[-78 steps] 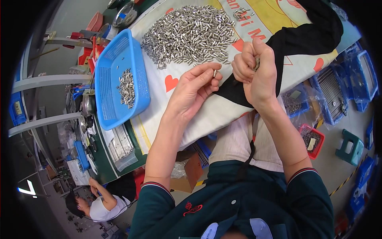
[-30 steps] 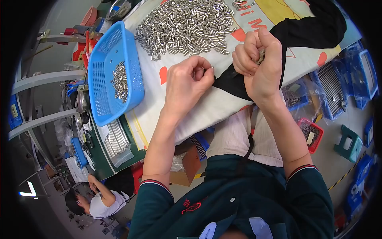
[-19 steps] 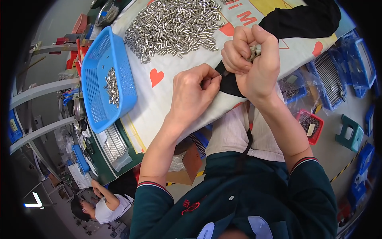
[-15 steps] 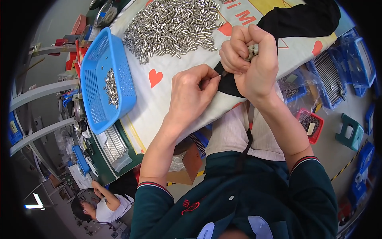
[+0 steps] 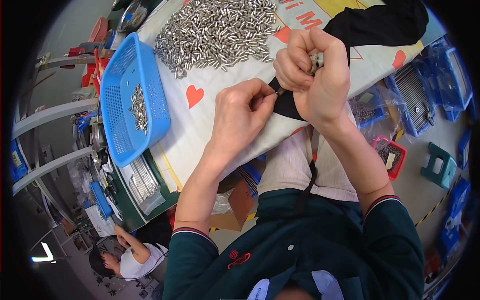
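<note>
The left hand (image 5: 242,112) pinches a small metal pin (image 5: 278,91) against the right hand (image 5: 312,75), which is clenched around a bunch of pins. Few finished pieces lie in the blue basket (image 5: 157,112); a large pile of pins (image 5: 217,30) remains on the desk (image 5: 200,135).

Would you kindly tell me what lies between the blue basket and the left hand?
In the head view, only the white cloth with its red heart print lies between the blue basket and the left hand; no loose metal parts there.
</note>
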### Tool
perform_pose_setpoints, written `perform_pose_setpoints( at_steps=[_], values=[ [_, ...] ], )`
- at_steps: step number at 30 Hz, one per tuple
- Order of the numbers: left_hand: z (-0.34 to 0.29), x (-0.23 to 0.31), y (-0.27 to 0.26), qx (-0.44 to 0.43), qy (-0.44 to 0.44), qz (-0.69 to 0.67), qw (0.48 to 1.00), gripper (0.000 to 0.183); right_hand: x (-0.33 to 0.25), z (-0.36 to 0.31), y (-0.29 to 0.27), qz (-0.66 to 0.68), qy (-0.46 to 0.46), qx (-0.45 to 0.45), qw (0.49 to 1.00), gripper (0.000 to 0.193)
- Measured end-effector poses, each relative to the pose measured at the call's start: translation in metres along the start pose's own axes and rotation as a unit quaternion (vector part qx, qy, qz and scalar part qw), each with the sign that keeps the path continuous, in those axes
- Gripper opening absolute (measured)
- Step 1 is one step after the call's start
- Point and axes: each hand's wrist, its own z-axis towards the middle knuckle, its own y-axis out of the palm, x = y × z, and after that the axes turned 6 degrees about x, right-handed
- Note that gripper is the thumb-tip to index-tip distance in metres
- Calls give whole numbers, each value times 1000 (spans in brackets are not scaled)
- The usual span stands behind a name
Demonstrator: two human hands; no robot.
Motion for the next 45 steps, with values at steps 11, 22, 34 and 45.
perform_pose_setpoints(
  at_steps=[11,22,34,45],
  values=[
    [2,0,-1,-10,-33,-22,999,7,6,2,2,-57,-26,-5,998,38],
    [3,0,-4,-26,-54,-38,998,7,8,5,7,-59,-44,-11,997,33],
    [3,2,-2,-7,56,24,998,9,8,6,4,-59,-39,-12,997,31],
    [12,-14,-27,-72,-270,-602,748,12,4,4,2,-16,13,-4,1000,36]
  ],
)
